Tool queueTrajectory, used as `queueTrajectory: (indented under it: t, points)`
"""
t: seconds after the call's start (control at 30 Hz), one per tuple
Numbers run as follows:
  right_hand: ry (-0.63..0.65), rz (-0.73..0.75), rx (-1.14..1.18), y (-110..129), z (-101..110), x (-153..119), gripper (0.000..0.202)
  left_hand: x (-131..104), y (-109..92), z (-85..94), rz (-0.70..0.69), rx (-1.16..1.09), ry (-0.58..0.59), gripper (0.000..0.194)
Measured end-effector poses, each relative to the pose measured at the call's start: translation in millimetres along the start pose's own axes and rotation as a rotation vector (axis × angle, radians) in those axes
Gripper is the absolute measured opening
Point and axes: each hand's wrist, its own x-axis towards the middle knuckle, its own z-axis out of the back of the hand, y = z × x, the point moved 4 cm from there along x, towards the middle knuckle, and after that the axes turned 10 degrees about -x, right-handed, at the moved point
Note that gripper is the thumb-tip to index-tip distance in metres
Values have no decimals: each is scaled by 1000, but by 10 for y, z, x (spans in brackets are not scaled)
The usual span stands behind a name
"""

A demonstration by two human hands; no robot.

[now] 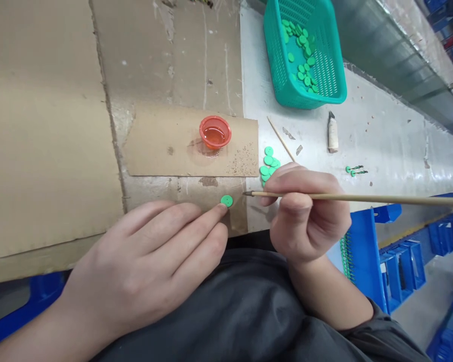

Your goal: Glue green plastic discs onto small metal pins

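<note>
My left hand lies with its fingers stretched out, one fingertip touching the edge of a green button with small holes. In my right hand a thin wooden-handled paintbrush is pinched between thumb and fingers. Its dark tip points left, a short way right of the button and apart from it. Beyond my right fingers sits a small cluster of green buttons, partly hidden by the hand. A red cup of clear-looking liquid stands on a cardboard strip past the button.
At the back right, a teal basket holds many green buttons. A thin wooden stick, a whitish taped tool and two green-headed pieces lie on the table. Large cardboard covers the left; blue bins stand at lower right.
</note>
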Motion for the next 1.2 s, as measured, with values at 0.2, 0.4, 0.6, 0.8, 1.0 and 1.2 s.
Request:
queueTrajectory:
  t: [0.2,0.4,0.6,0.8,1.0,1.2]
  points:
    - [102,-162,-12,-7,243,-38,20,21,25,40,94,-79,16,9]
    - [327,-106,6,-46,383,-57,60,162,-2,195,267,-282,-74,14]
    - [148,-133,109,-71,393,-21,31,244,82,320,547,-315,-143,14]
    - [57,-281,381,-145,233,-30,36,225,220,230,833,-561,-320,11]
    - [186,-160,157,-129,254,26,7,316,242,164,839,-543,-270,9]
    - [132,-97,139,-132,268,-2,8,283,214,103,802,-484,-239,9]
